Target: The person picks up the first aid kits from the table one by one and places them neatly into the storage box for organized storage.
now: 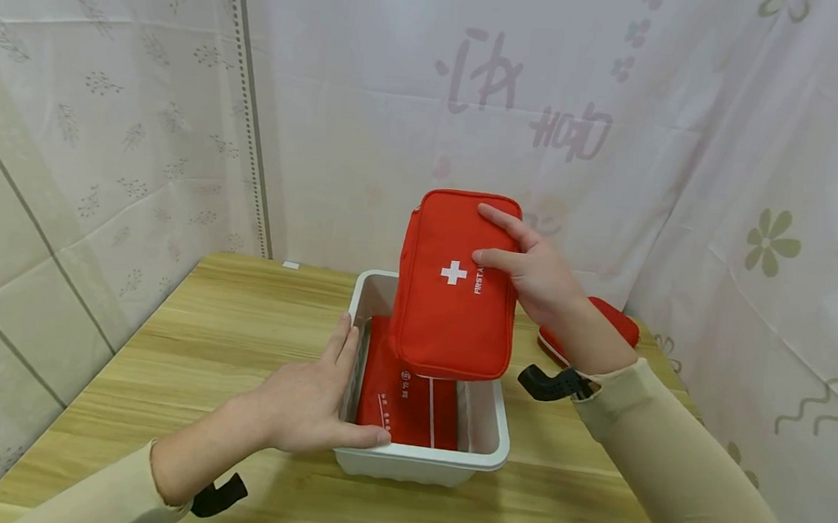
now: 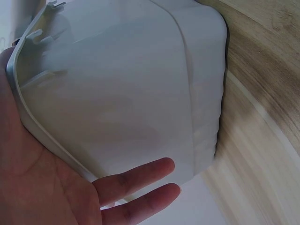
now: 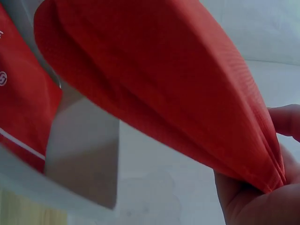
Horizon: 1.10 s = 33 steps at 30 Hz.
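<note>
Red pouch [image 1: 432, 320] tilts above white bin [image 1: 410, 466] with open rim

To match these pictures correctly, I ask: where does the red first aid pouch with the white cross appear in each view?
Head: the red pouch is near the centre, held by the right hand.
Left wrist: it is not in this picture.
Right wrist: it runs large from upper left to lower right.
Shared landmark: the white bin, in all three views.
</note>
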Tool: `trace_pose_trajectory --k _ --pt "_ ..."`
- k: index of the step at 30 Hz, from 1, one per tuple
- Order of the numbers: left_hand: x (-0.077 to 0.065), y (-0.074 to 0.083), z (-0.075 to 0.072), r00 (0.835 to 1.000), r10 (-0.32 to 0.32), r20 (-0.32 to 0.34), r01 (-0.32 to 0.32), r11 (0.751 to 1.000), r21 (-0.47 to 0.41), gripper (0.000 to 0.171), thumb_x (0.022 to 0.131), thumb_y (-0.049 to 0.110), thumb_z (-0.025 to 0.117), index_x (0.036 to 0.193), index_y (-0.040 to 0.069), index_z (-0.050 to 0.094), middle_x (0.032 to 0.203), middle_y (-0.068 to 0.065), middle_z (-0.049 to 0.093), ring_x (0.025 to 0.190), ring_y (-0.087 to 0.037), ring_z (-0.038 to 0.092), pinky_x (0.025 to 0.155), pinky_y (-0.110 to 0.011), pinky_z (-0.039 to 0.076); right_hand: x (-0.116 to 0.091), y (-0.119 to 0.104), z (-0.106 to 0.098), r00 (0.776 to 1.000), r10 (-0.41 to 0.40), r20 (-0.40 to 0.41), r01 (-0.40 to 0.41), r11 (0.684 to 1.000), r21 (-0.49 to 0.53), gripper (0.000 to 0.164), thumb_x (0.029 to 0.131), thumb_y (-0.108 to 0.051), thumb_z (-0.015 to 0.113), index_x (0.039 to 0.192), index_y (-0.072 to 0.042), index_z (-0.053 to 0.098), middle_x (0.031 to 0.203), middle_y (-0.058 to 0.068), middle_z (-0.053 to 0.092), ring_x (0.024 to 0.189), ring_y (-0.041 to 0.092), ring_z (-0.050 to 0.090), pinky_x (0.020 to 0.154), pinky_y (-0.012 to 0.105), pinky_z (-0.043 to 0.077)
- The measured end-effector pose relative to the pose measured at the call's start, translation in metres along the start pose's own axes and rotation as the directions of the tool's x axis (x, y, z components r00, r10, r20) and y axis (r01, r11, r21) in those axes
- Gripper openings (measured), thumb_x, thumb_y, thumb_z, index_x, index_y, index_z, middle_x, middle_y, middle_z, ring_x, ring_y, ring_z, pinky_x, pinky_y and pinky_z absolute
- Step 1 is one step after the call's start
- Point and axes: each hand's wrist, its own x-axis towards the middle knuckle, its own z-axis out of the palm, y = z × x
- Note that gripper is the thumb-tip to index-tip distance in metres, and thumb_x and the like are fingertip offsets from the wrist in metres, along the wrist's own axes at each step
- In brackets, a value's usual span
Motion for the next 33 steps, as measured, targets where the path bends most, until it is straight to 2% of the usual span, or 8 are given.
trace_pose_trajectory --k 6,9,15,19,25,33 --pt "-0.001 -0.001 0.0 1.0 0.002 0.003 -0.002 1.0 -0.011 0.146 0.082 0.095 0.061 0.175 -0.001 0.003 0.185 -0.019 -0.007 0.094 -0.026 0.078 0.077 -0.038 0.06 0.009 0.007 0.02 0.999 0.046 0.013 -0.046 0.998 -0.046 0.069 0.107 -0.004 0.065 0.168 -0.032 0.046 0.158 0.013 0.048 0.119 0.026 0.069 0.092 0.036 0.065" --pt "-0.001 -0.002 0.0 1.0 0.003 0.004 -0.003 1.0 -0.016 0.146 0.082 0.095 0.061 0.175 -0.001 0.002 0.185 -0.019 -0.008 0.095 -0.027 0.078 0.078 -0.038 0.061 0.011 0.012 0.029 0.996 0.09 0.013 -0.089 0.993 -0.079 0.068 0.107 -0.006 0.063 0.168 -0.03 0.046 0.16 0.015 0.048 0.123 0.03 0.066 0.094 0.037 0.065" --pt "0.0 -0.001 0.0 1.0 0.006 0.009 -0.006 1.0 -0.022 0.147 0.082 0.096 0.061 0.175 -0.002 0.003 0.185 -0.02 -0.008 0.092 -0.026 0.077 0.077 -0.038 0.06 0.009 0.022 0.041 0.983 0.183 0.028 -0.175 0.968 -0.178 0.066 0.106 -0.008 0.064 0.168 -0.028 0.048 0.163 0.015 0.047 0.13 0.034 0.064 0.103 0.043 0.062" --pt "0.0 -0.002 0.0 1.0 0.005 0.004 -0.004 0.999 -0.033 0.147 0.082 0.095 0.061 0.175 -0.001 0.001 0.185 -0.019 -0.008 0.091 -0.025 0.077 0.079 -0.039 0.06 0.006 0.023 0.046 0.971 0.229 0.069 -0.206 0.947 -0.248 0.065 0.107 -0.011 0.064 0.168 -0.026 0.048 0.16 0.016 0.052 0.128 0.034 0.067 0.102 0.045 0.063" --pt "0.001 -0.002 0.0 1.0 0.003 -0.003 -0.003 0.999 -0.032 0.147 0.082 0.095 0.061 0.175 -0.001 0.001 0.186 -0.018 -0.006 0.095 -0.026 0.077 0.083 -0.041 0.061 0.002 0.026 0.052 0.953 0.272 0.133 -0.216 0.918 -0.333 0.063 0.105 -0.01 0.065 0.166 -0.02 0.049 0.157 0.019 0.053 0.123 0.033 0.07 0.098 0.043 0.064" --pt "0.0 -0.001 0.001 1.0 0.0 -0.009 0.0 1.0 -0.021 0.147 0.082 0.096 0.06 0.175 -0.003 0.004 0.186 -0.018 -0.006 0.096 -0.029 0.078 0.08 -0.041 0.061 0.006 0.039 0.062 0.944 0.291 0.157 -0.212 0.897 -0.388 0.064 0.105 -0.009 0.064 0.167 -0.012 0.046 0.151 0.023 0.057 0.113 0.031 0.073 0.095 0.041 0.065"
